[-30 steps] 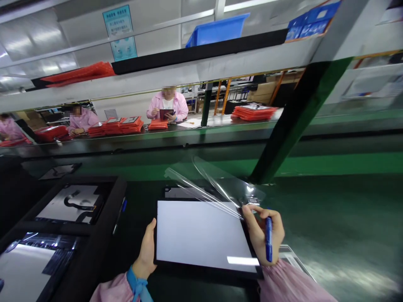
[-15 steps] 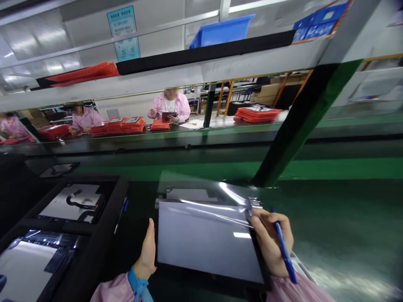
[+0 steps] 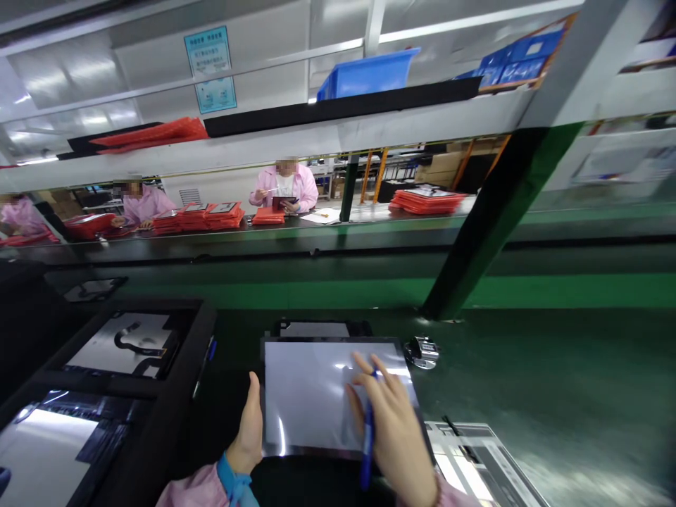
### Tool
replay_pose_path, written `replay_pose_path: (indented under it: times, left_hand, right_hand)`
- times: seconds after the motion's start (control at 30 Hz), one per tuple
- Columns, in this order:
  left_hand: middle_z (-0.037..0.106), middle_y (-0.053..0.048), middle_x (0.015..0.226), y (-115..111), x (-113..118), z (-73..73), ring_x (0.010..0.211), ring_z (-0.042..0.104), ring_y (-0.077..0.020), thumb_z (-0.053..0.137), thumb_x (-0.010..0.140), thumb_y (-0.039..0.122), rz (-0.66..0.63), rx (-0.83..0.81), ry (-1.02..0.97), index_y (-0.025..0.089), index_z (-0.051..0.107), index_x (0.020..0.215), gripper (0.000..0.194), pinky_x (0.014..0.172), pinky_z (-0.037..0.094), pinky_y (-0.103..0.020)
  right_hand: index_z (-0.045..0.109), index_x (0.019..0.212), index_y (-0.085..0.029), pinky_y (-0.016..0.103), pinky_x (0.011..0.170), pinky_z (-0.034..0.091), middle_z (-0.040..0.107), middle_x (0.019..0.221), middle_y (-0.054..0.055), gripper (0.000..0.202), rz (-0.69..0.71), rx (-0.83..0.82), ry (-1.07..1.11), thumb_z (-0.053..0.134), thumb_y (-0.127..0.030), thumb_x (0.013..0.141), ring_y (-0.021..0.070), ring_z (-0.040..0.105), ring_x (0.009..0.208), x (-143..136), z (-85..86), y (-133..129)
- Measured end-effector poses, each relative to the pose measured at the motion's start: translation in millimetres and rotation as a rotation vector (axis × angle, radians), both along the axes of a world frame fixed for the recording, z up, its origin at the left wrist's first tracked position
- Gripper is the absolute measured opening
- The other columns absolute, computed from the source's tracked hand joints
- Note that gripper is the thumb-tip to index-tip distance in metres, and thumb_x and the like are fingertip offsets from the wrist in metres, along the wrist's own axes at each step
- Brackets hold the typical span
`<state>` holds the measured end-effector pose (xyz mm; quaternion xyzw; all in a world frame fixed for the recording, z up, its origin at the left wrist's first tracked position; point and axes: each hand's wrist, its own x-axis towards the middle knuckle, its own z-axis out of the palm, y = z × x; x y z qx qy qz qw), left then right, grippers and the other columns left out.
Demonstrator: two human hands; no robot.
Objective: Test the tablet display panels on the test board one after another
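Panel (image 3: 311, 398) lies flat at lower centre, long axis left-right; right hand (image 3: 393, 429), fingers spread and pinning a blue pen (image 3: 367, 443), rests on it; left hand (image 3: 248, 429) braces its left edge.
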<state>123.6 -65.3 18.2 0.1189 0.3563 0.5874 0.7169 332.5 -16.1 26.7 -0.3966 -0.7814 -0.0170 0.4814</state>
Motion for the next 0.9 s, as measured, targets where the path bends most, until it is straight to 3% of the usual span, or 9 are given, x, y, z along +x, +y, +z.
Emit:
replay_pose_path:
  times: [0.13,0.27,0.43,0.6,0.77,0.83,0.9]
  left_hand:
    - [0.068,-0.016,0.122,2.6,2.0,2.9,0.118,0.060,-0.0325,0.028,0.094,0.062,-0.046,0.058,-0.074,0.014,0.045,0.141,0.069,0.110,0.034,-0.049]
    - [0.070,-0.015,0.118,4.6,4.9,6.7,0.115,0.062,-0.0327,0.024,0.094,0.062,-0.023,0.038,-0.075,0.015,0.049,0.139,0.070,0.107,0.038,-0.050]
    - [0.072,-0.013,0.114,3.2,2.5,1.6,0.115,0.062,-0.0346,0.032,0.091,0.065,-0.010,-0.034,-0.002,0.021,0.052,0.136,0.066,0.100,0.043,-0.055]
    - [0.071,-0.013,0.116,4.5,-3.3,-10.3,0.115,0.062,-0.0340,0.039,0.088,0.067,0.011,-0.033,0.033,0.022,0.050,0.138,0.068,0.102,0.043,-0.054]
    - [0.071,-0.013,0.117,5.4,-6.5,-11.5,0.111,0.065,-0.0321,0.042,0.089,0.064,0.011,-0.042,0.032,0.021,0.046,0.141,0.067,0.102,0.044,-0.050]
    - [0.071,-0.013,0.117,5.2,-5.3,-8.4,0.110,0.065,-0.0317,0.041,0.090,0.062,0.014,-0.032,0.021,0.020,0.044,0.142,0.066,0.103,0.044,-0.049]
    - [0.070,-0.014,0.119,4.8,-1.6,-2.1,0.110,0.065,-0.0315,0.038,0.092,0.059,0.032,-0.011,0.035,0.019,0.042,0.143,0.065,0.104,0.043,-0.049]
  right_hand:
    - [0.055,0.090,-0.020,0.064,0.096,0.045,0.057,0.136,0.012,0.025,0.211,0.026,-0.263,0.038,-0.003,0.089,0.0373,0.045,0.131,-34.6,-5.5,-15.9]
    - [0.059,0.095,-0.022,0.052,0.102,0.047,0.063,0.130,0.006,0.032,0.410,0.032,-0.377,0.039,0.001,0.084,0.0277,0.052,0.127,-19.5,-1.7,-21.9]
    - [0.064,0.096,-0.024,0.051,0.095,0.051,0.065,0.126,0.009,0.019,0.203,0.037,-0.310,0.050,-0.013,0.090,0.0300,0.057,0.122,38.4,-8.5,2.3]
    - [0.065,0.101,-0.025,0.046,0.084,0.058,0.068,0.119,0.009,0.015,0.008,0.065,0.025,0.058,-0.022,0.088,0.0295,0.062,0.114,81.4,-2.6,8.0]
    - [0.066,0.097,-0.022,0.049,0.086,0.057,0.070,0.114,0.013,0.015,-0.149,0.006,0.202,0.061,-0.030,0.085,0.0303,0.069,0.097,98.2,-7.1,-7.1]
    - [0.065,0.097,-0.021,0.049,0.086,0.057,0.070,0.114,0.014,0.017,-0.156,-0.065,0.242,0.063,-0.033,0.084,0.0301,0.071,0.093,96.8,-13.7,-12.0]
    - [0.063,0.098,-0.021,0.043,0.077,0.061,0.069,0.118,0.014,0.019,-0.117,-0.178,0.320,0.064,-0.034,0.084,0.0274,0.073,0.083,91.3,-19.7,-15.1]
